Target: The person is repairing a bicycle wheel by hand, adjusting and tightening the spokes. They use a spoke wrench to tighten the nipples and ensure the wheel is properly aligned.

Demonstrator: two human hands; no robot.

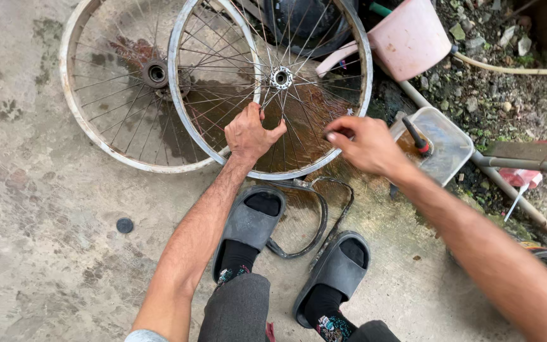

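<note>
Silver spoked bicycle wheel rim (349, 50) stands tilted on the wet concrete floor (45, 253), overlapping a 2nd bare rim (71, 95) behind it. I see my left hand (248, 134) clamped on its spokes just below the hub (280, 78). My right hand (365, 145) sits at the rim's lower right, fingers pinched together on something small; cannot tell what. Black rubber strip (321, 218) lies between my 2 grey slippers (248, 225). Clear plastic tray (444, 149) just beside right hand.
</note>
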